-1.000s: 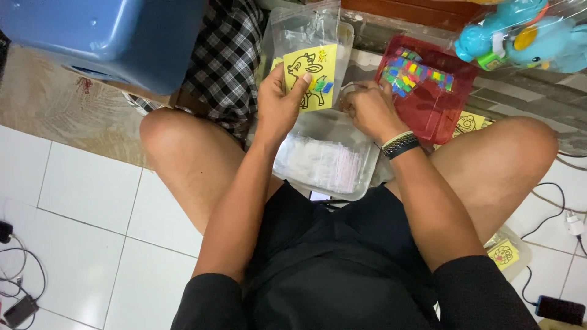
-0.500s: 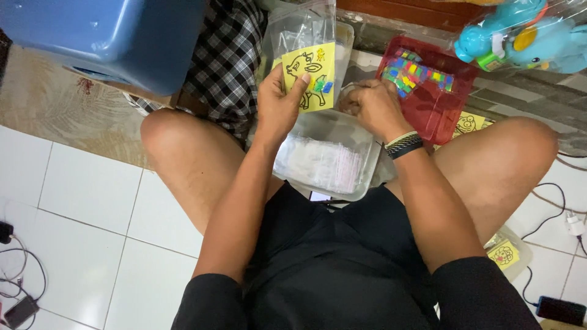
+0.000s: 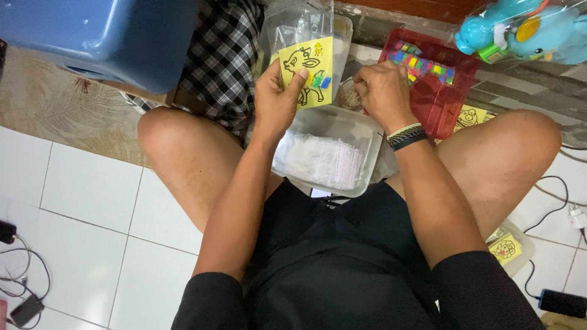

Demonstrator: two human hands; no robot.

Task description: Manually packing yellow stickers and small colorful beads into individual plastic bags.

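Observation:
My left hand holds a yellow card with a black animal drawing, together with a clear plastic sleeve that rises above it. My right hand is curled, fingers down, at the far rim of a clear plastic container between my knees; what the fingers pinch is hidden. The container holds a stack of clear plastic sleeves. A black and pale wristband is on my right wrist.
A red tray with small coloured pieces stands behind my right hand. More yellow cards lie by my right knee, another in a packet. A blue bin, checked cloth, blue toy, and floor cables surround me.
The card and my hands stay almost in place; my right hand has shifted slightly at the container's far rim.

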